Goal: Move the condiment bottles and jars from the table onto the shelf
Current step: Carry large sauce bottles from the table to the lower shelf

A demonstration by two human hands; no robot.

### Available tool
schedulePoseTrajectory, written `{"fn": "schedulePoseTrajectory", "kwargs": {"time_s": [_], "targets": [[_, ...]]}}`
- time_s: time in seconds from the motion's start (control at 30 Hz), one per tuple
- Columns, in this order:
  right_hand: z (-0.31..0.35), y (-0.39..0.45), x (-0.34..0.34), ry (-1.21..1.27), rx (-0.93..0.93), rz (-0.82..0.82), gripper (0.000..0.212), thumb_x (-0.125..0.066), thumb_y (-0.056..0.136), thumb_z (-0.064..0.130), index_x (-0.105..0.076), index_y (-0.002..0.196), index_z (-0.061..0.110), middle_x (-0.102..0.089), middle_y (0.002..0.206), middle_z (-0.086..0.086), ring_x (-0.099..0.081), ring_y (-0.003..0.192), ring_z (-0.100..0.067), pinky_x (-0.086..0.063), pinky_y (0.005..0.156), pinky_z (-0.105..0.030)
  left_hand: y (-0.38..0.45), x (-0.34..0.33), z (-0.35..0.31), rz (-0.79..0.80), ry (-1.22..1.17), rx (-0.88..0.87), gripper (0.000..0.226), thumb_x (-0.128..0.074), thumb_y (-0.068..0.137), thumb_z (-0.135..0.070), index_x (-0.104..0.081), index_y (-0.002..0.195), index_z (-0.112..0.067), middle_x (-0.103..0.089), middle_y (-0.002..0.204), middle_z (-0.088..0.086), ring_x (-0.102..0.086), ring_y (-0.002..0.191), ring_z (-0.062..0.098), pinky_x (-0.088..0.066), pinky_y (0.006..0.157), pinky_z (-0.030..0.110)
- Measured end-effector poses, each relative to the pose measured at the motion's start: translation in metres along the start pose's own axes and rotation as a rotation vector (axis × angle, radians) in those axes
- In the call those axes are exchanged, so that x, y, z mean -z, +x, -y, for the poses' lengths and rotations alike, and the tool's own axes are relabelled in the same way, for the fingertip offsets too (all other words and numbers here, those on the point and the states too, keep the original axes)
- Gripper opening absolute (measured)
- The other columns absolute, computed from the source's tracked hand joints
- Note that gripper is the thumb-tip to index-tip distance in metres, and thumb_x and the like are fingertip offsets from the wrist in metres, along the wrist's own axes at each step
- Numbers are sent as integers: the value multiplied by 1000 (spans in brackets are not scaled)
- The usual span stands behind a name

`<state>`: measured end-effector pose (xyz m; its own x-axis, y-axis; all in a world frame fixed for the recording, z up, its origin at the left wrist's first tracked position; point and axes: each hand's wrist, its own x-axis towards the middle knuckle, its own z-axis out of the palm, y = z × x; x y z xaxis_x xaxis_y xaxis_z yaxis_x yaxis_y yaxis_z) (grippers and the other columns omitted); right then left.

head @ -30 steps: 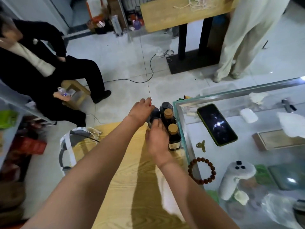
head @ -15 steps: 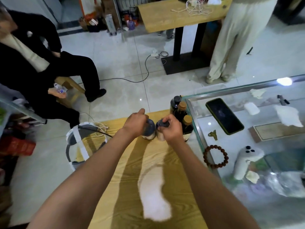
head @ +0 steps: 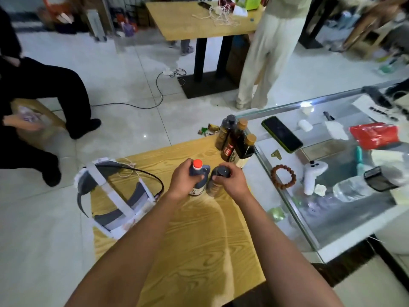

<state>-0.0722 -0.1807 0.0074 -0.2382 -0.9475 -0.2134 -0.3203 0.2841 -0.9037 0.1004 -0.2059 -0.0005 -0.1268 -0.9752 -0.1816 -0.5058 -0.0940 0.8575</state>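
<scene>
My left hand (head: pixel 182 181) grips a dark bottle with a red cap (head: pixel 197 177), held over the wooden table (head: pixel 199 240). Right beside it, my right hand (head: pixel 232 181) holds a dark bottle with a black cap (head: pixel 215 185) by its top. Three more dark bottles stand at the table's far right corner: one with a black cap (head: pixel 225 131) and two with cork-coloured caps (head: pixel 238 138) (head: pixel 246 149). No shelf is in view.
A headset with white straps (head: pixel 115 196) lies on the table's left side. A glass counter (head: pixel 332 173) to the right carries a phone, a bead bracelet, a white controller and a red pouch. A seated person (head: pixel 33 96) is at left, a standing person (head: pixel 270 52) behind.
Both hands have drawn back from the bottle group toward me, each with a bottle. The red cap now shows above my left hand.
</scene>
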Motion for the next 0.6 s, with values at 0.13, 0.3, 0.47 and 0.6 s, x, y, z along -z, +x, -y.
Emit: {"fn": "schedulePoseTrajectory", "kwargs": {"time_s": [0.13, 0.3, 0.47, 0.6], "targets": [[-9, -8, -6, 114, -56, -98, 42, -79, 73, -7, -65, 112, -5, -66, 100, -8, -60, 88, -15, -47, 71, -8, -7, -9, 5, -6, -122, -47, 29, -81, 75, -20, -62, 97, -17, -69, 93, -3, -62, 87, 16, -51, 74, 35], [-17, -28, 3, 106, -65, -28, 38, -82, 71, -3, -69, 107, -3, -69, 96, -7, -62, 85, -14, -51, 79, -23, -25, -12, 17, -49, -81, -126, 28, -79, 76, -26, -66, 99, -19, -70, 92, -8, -65, 84, 13, -54, 75, 37], [-31, -76, 24, 175, -120, -46, 29, -81, 71, -7, -70, 98, -3, -68, 86, -3, -61, 75, -5, -52, 73, -21, -62, -30, 17, -11, -3, -243, 34, -76, 78, -32, -70, 108, -18, -73, 99, -4, -67, 89, 12, -55, 77, 36], [-37, -114, 61, 242, -189, -146, 44, -88, 66, 2, -65, 104, -1, -73, 97, -8, -68, 87, -14, -55, 79, -29, -98, -48, -12, 42, 0, -221, 31, -80, 76, -27, -72, 106, -21, -74, 90, -3, -69, 82, 17, -56, 74, 38]]}}
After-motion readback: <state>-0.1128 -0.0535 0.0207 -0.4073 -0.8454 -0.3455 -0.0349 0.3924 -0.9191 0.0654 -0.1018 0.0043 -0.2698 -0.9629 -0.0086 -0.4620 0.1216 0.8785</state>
